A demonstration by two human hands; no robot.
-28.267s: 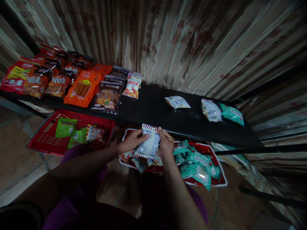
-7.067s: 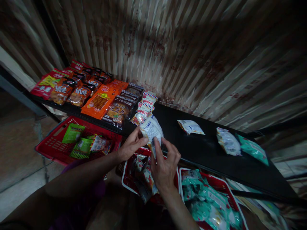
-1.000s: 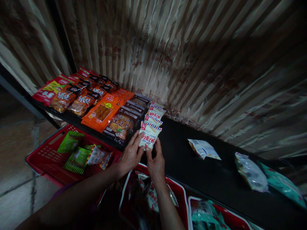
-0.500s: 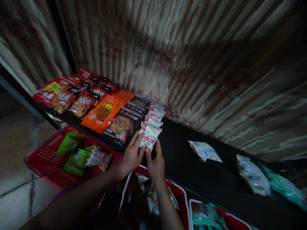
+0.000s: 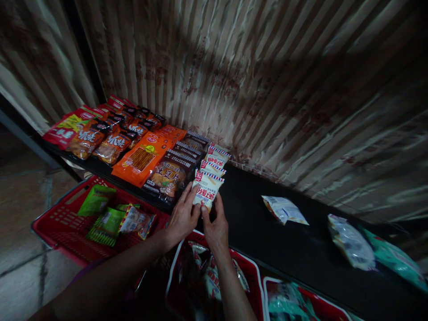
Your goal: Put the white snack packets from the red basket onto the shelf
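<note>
Between my two hands is a small white snack bag (image 5: 207,187) with red lettering and a striped top edge, the front one of a row of like bags. My left hand (image 5: 183,217) grips its left side, fingers along the edge. My right hand (image 5: 216,225) holds the lower right, its thumb on the bottom edge. Two more white bags (image 5: 216,157) lie overlapped behind it. Just left are dark brown potato-slice bags (image 5: 169,174), touching the row or nearly so.
On the black shelf (image 5: 247,209), orange packets (image 5: 138,162) and several red and black snack bags (image 5: 85,140) lie to the left. A white packet (image 5: 285,209), another pale bag (image 5: 351,240) and a teal bag (image 5: 394,258) lie right. Red baskets (image 5: 56,223) with snacks stand below.
Almost nothing differs. The whole view has shifted slightly, and both hands stay on the same white snack bag.
</note>
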